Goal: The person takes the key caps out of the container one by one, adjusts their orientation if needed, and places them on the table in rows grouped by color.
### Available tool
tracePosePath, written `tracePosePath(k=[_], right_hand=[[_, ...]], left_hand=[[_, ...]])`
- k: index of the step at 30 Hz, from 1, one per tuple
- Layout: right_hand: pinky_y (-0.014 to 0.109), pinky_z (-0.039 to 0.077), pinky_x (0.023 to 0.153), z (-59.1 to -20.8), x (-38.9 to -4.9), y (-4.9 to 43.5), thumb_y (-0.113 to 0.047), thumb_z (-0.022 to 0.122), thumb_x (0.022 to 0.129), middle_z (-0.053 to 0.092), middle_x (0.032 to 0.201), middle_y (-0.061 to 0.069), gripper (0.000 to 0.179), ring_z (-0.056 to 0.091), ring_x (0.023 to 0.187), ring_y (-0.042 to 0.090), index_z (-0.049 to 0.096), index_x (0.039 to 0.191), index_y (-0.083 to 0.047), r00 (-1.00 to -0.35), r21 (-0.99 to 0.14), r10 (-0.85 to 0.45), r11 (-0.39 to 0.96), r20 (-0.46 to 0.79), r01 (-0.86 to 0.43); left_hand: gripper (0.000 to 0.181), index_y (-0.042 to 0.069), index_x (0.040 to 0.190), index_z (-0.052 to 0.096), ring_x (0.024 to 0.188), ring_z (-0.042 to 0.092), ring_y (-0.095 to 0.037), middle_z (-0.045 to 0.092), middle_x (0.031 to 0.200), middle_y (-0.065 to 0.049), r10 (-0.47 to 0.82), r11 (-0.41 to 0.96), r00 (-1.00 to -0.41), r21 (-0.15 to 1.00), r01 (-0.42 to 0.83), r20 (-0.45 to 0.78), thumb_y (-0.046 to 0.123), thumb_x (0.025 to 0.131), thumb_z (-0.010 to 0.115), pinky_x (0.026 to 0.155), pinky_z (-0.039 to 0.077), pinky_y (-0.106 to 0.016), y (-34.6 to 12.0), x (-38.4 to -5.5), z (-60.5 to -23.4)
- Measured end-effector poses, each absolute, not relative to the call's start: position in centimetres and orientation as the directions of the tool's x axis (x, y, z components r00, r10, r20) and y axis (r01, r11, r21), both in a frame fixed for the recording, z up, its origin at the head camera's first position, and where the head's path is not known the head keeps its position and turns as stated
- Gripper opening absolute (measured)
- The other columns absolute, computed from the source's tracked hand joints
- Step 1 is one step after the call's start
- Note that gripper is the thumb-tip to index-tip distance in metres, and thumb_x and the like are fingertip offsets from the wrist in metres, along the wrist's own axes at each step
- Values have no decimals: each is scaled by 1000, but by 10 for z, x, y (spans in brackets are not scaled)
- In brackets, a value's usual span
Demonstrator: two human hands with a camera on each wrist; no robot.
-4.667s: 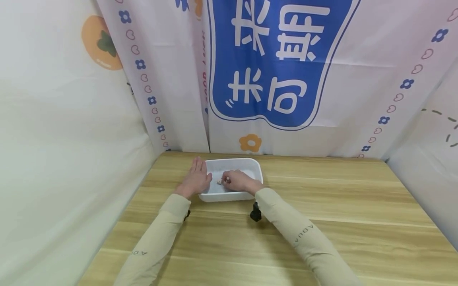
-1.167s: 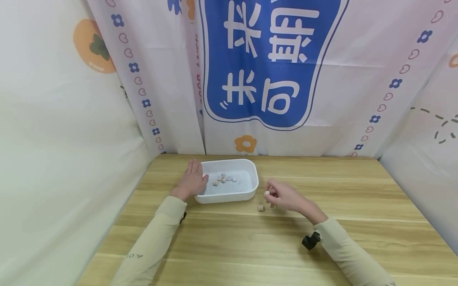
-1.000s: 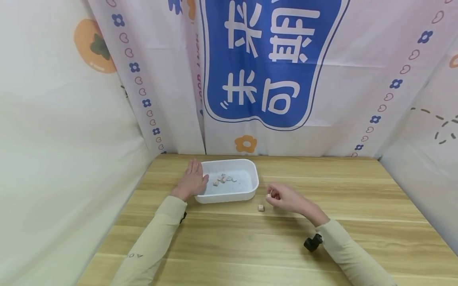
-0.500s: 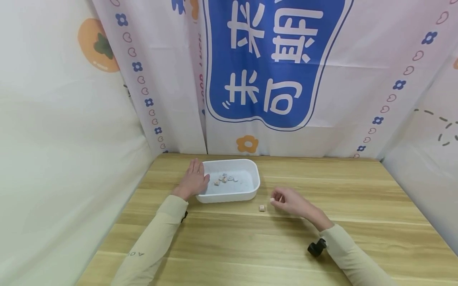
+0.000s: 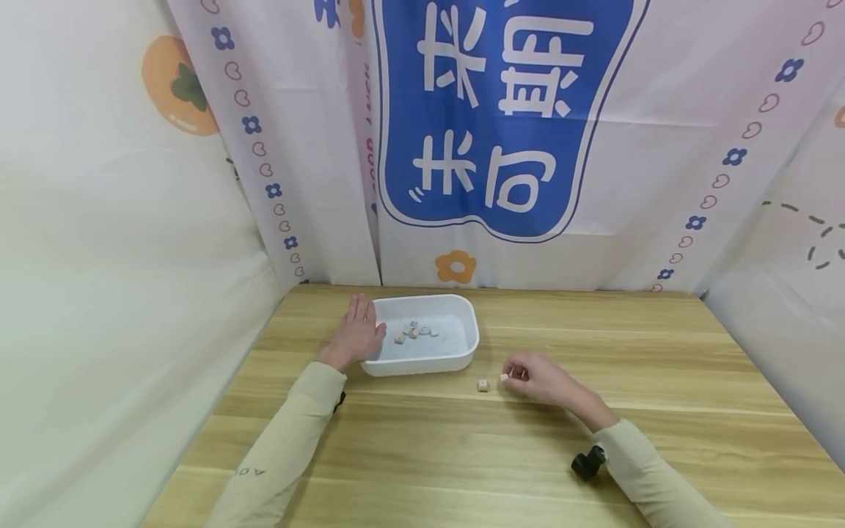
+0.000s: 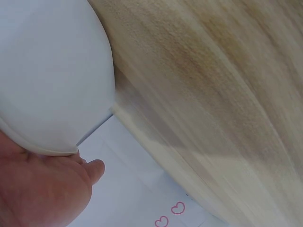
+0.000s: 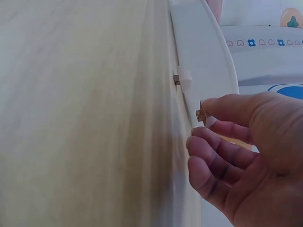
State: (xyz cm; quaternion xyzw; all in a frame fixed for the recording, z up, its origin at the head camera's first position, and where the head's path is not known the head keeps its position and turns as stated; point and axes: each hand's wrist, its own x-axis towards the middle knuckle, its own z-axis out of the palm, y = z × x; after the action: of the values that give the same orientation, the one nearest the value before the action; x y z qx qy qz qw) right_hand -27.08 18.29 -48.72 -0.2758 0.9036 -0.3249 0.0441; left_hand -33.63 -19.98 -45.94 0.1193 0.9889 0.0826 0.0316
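Observation:
A white plastic box [image 5: 422, 364] stands near the back of the table, with several small keycaps [image 5: 413, 332] loose on its floor. My left hand [image 5: 356, 339] rests along the box's left rim, fingers straight; the left wrist view shows it against the rim [image 6: 47, 152]. To the right of the box, my right hand [image 5: 543, 380] pinches a pale keycap [image 5: 505, 378] between thumb and fingers, low over the table. In the right wrist view the underside of that keycap [image 7: 201, 115] shows. Another keycap [image 5: 483, 385] lies on the table just left of it.
The wood-grain table [image 5: 462, 455] runs up to a printed cloth [image 5: 422, 249] at the back. White cloth walls [image 5: 132, 293] close off both sides. A black wrist camera [image 5: 587, 463] hangs under the right sleeve.
My right hand has come out of the box to its right, then lowered slightly towards the table with the keycap. A keycap lying on the table is now visible. The left hand stays put.

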Motion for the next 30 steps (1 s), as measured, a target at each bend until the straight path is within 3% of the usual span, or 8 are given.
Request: tracePosePath(k=[9,30], right_hand=[[20,50,63,-491,-270,181,-18,70,90,66,80,-6,5,57,71,5,67,90,-14,-858,-624,-511,653,55,-429],[20,50,61,-496,-270,174,-20,69,91,67,77,-5,8,57,68,4,68,93,-13,-841,-640,-540,636,31,-432]], left_hand=[[69,-13,152,10,151,-1,-44,-5,161,-31,241,958,-970,166,232,-34,36,106,26,125,7,-51,-200,-337,-461],[68,-12,152,9,151,-5,-43,-8,160,-29,237,958,-971,173,227,-39,35,106,26,125,4,-50,-200,-338,-463]])
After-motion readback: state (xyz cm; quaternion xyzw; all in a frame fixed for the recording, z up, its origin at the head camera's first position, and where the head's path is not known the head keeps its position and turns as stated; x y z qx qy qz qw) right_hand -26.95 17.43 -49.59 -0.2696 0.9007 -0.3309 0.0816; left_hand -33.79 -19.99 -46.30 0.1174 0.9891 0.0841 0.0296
